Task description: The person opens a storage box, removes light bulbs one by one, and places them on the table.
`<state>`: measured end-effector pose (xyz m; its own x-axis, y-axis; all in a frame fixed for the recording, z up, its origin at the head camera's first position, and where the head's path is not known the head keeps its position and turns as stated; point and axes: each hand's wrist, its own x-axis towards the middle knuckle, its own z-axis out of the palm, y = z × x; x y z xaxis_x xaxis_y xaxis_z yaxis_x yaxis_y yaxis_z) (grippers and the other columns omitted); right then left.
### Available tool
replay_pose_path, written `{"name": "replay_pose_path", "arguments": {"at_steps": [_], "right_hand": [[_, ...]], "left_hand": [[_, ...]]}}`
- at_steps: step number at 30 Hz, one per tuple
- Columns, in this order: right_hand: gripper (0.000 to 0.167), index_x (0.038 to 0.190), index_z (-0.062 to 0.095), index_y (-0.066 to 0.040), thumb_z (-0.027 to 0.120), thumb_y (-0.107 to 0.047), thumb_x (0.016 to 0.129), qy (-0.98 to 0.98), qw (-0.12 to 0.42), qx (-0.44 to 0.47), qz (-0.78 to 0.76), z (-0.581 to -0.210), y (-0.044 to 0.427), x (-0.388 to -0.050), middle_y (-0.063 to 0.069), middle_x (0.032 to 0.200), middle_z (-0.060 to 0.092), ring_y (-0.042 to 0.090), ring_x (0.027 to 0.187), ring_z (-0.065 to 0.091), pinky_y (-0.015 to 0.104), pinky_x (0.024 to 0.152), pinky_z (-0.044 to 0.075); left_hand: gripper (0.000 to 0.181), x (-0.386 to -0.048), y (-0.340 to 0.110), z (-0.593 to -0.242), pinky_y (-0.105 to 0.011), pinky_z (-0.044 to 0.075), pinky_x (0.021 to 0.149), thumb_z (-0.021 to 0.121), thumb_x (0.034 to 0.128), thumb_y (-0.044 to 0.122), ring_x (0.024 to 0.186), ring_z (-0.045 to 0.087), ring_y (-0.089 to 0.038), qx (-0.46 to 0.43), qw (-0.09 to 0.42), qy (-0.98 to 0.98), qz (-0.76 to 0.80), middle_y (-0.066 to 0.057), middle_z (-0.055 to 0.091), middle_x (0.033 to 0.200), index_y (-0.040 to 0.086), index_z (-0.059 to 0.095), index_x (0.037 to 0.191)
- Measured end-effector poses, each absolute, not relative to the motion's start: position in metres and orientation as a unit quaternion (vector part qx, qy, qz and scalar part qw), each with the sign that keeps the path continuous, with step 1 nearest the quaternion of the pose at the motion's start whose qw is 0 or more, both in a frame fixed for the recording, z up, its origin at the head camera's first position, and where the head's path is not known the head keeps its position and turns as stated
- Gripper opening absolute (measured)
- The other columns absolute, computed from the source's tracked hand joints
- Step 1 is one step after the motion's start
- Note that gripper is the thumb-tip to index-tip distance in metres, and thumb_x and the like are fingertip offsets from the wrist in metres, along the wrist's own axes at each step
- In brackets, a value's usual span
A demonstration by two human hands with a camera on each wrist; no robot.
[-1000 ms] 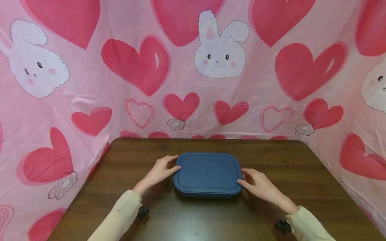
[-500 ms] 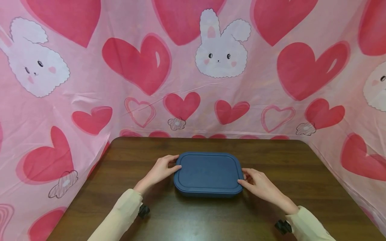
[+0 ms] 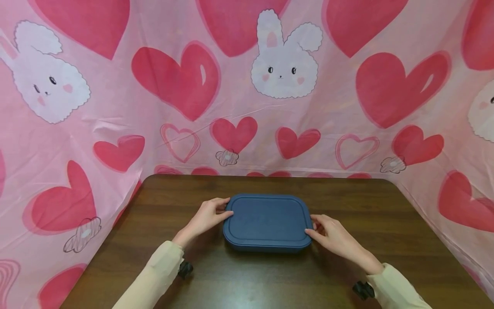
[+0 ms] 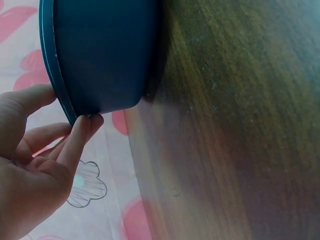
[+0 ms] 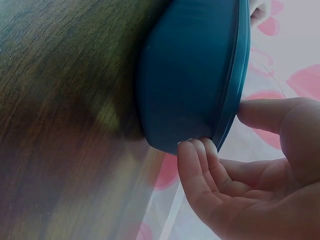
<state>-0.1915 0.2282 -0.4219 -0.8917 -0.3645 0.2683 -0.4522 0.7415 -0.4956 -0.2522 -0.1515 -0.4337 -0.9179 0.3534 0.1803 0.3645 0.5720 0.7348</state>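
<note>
A blue lidded box [image 3: 268, 221] sits on the dark wooden table [image 3: 254, 283], the left hand [image 3: 207, 216] and right hand [image 3: 335, 237] gripping its ends between thumb and fingers (partly covering the rim). Pink heart-and-rabbit cloth [image 3: 332, 101] hangs behind; pale sleeves [image 3: 160, 262] reach in from both sides.

Box [image 3: 268, 219]: plain dark blue. Counter [image 3: 262, 281]: dark brown, streaked wood grain. Backdrop [image 3: 235, 96]: pink, printed with red hearts [image 3: 399, 92], white rabbit heads [image 3: 284, 79] and dark-outlined flowers [image 3: 227, 157]. Sleeves [image 3: 152, 271]: plain pale cream. Wrist fittings [image 3: 185, 269]: black.
</note>
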Motion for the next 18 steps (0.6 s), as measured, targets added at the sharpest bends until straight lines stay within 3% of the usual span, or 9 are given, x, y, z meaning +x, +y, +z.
{"name": "replay_pose_path", "arguments": {"at_steps": [18], "right_hand": [[0.042,0.117,0.064,0.008,0.074,-0.021,0.088,-0.928,0.085,0.216,0.291,-0.4150,0.2273,-0.1905,-0.004,0.082,0.058,-0.004,0.071,0.052,0.023,0.062,0.053]], "left_hand": [[0.053,-0.2510,-0.1495,-0.4301,-0.036,0.061,0.086,0.073,0.0902,0.019,0.104,0.073,-0.028,-0.179,-0.009,-0.889,-0.421,-0.024,0.064,0.131,-0.005,0.057,0.135]]}}
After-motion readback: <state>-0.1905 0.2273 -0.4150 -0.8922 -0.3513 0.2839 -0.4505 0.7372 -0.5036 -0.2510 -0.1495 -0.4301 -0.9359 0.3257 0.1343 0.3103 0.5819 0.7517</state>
